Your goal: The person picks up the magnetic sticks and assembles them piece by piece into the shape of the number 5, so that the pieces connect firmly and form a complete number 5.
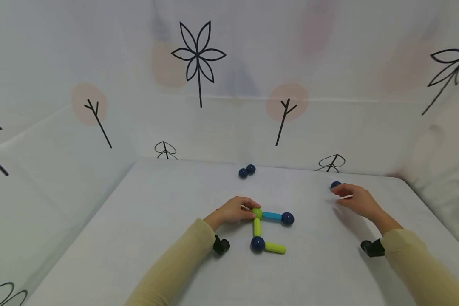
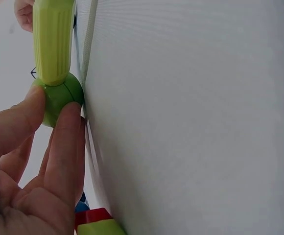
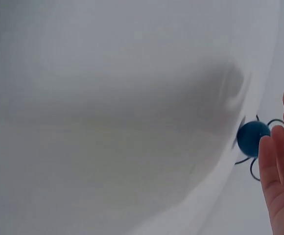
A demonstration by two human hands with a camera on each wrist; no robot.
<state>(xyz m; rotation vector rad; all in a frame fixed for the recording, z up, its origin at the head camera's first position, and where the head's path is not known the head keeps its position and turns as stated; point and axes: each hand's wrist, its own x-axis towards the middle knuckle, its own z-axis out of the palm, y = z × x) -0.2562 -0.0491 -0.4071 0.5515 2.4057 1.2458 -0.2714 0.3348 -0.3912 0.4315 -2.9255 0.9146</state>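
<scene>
My left hand (image 1: pixel 235 209) pinches a green ball (image 1: pixel 257 213) between thumb and fingers. From that ball a blue rod (image 1: pixel 272 216) runs right to a dark blue ball (image 1: pixel 288 218). A yellow-green rod (image 1: pixel 257 227) leads toward me to another dark blue ball, and a second yellow-green rod (image 1: pixel 275 247) sticks out rightward from there. At the right, my right hand (image 1: pixel 361 203) hovers over the table with loosely bent fingers. Its fingertips are right by a lone dark blue ball (image 3: pixel 252 139), which they partly cover in the head view.
Two dark blue balls (image 1: pixel 243 173) lie side by side near the table's back edge. Red and yellow-green pieces (image 2: pixel 100 226) show low in the left wrist view, mostly hidden behind my left hand in the head view. A patterned white cloth (image 1: pixel 229 127) rises behind the table.
</scene>
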